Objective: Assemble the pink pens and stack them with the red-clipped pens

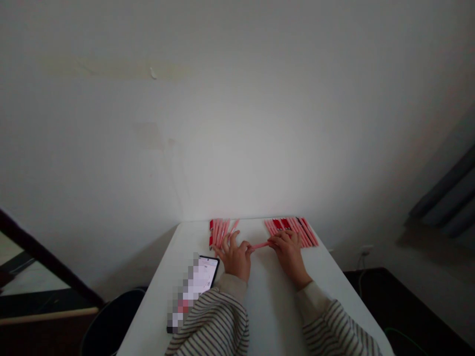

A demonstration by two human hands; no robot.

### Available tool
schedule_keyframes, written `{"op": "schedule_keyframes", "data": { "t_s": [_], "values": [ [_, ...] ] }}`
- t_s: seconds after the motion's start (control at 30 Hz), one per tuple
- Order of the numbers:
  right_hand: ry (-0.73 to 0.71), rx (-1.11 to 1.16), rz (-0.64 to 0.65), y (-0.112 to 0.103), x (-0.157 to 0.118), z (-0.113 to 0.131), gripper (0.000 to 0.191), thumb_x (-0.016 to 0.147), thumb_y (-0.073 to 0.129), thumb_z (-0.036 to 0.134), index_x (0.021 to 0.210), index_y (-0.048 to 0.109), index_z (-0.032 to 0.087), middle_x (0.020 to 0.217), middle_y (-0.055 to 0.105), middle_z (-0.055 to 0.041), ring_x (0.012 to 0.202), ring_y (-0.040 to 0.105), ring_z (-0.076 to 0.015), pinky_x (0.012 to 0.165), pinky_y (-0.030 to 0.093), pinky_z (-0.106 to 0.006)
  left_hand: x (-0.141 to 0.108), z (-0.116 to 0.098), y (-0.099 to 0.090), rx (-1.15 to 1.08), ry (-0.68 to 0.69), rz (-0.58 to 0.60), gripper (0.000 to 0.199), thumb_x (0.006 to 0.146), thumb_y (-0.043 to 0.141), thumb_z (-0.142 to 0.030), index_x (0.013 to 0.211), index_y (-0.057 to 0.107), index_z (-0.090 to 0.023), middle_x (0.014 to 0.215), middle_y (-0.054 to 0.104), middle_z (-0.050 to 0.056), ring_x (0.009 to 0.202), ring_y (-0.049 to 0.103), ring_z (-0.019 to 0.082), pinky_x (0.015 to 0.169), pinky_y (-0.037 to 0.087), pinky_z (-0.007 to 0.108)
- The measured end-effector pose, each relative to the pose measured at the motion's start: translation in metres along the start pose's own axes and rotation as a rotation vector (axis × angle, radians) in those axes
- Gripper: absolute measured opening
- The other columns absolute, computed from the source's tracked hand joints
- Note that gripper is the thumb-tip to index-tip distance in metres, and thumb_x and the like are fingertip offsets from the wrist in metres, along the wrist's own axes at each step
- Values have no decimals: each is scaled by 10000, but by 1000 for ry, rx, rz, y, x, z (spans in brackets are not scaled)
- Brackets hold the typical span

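Between my two hands lies a slim pink stick (260, 245), perhaps a pen, held level just above or on the white table (269, 296). My left hand (237, 262) pinches its left end, with the other fingers spread toward a row of similar pink sticks (219, 231) at the back left. At the other end, the fingers of my right hand (290, 254) are closed on the stick. That hand partly covers a second, wider row of pink sticks (306, 232) at the back right. Red packaging (281, 224) shows among this row.
A phone (208, 269) with a lit screen lies left of my left forearm, its lower part pixelated. The table's back edge meets a plain wall (237, 123). A dark bin (111, 321) stands on the floor at left, and a cable (360, 272) hangs at right.
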State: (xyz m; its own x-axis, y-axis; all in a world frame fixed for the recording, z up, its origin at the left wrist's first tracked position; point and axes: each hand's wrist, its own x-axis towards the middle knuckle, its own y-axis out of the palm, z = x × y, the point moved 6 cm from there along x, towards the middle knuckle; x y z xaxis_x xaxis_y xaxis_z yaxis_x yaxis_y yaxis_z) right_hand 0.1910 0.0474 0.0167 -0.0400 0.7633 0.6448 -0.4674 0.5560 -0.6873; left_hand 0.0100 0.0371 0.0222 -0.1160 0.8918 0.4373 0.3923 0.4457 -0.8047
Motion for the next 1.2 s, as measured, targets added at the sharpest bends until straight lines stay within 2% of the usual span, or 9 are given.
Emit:
{"op": "schedule_keyframes", "data": {
  "t_s": [0.13, 0.37, 0.53, 0.67, 0.87, 1.03, 1.2],
  "values": [
    [-44, 27, -15, 0, 0, 1, 122, 837, 608, 360, 868, 721, 328, 886, 683, 5, 1043, 446, -239, 1002, 183, -485, 1, -1, -1, 21, -8, 9, 142, 805, 565, -357, 790, 698, -313, 1288, 540, -30, 1289, 336, 273, 1075, 42, 705],
    [-61, 65, -39, 2, 1, -1, 118, 834, 610, 348, 868, 722, 335, 880, 683, -6, 996, 450, -239, 929, 265, -441, 0, 2, -2, 24, -32, -7, 193, 827, 524, -345, 769, 703, -306, 1234, 569, -18, 1254, 363, 266, 1075, 76, 692],
    [-19, 82, -61, 4, 0, -6, 115, 826, 618, 329, 873, 718, 296, 919, 682, -20, 992, 454, -242, 893, 298, -413, 0, -2, -1, -11, 4, -9, 191, 808, 554, -409, 946, 680, -372, 1291, 542, -9, 1278, 335, 282, 1059, 100, 694],
    [-27, 85, -46, 7, -1, -7, 108, 825, 617, 324, 864, 713, 294, 929, 687, -18, 1011, 463, -246, 915, 284, -426, 0, -3, -2, 9, 3, 5, 117, 795, 584, -359, 829, 692, -331, 1266, 556, -19, 1262, 360, 272, 1065, 142, 659],
    [-36, 98, 7, 8, -1, -3, 89, 836, 599, 286, 851, 687, 286, 893, 703, 4, 1037, 485, -247, 975, 215, -474, -1, -3, -2, 37, -6, 6, 210, 849, 498, -337, 795, 695, -291, 1260, 565, -11, 1248, 379, 266, 1068, 151, 648],
    [-7, 98, -26, 7, -1, -7, 78, 823, 611, 273, 854, 682, 274, 891, 701, -10, 1034, 488, -246, 938, 262, -439, 0, -3, -1, 12, -9, 9, 250, 812, 555, -396, 1045, 644, -379, 1318, 536, -6, 1273, 356, 278, 1071, 132, 652],
    [-13, 101, -26, 7, -1, -8, 74, 822, 610, 273, 847, 680, 274, 897, 695, -13, 1026, 490, -248, 939, 258, -442, -1, -3, -1, 24, 7, 18, 122, 808, 570, -335, 852, 683, -322, 1272, 558, -15, 1252, 381, 266, 1065, 155, 645]
  ]
}}
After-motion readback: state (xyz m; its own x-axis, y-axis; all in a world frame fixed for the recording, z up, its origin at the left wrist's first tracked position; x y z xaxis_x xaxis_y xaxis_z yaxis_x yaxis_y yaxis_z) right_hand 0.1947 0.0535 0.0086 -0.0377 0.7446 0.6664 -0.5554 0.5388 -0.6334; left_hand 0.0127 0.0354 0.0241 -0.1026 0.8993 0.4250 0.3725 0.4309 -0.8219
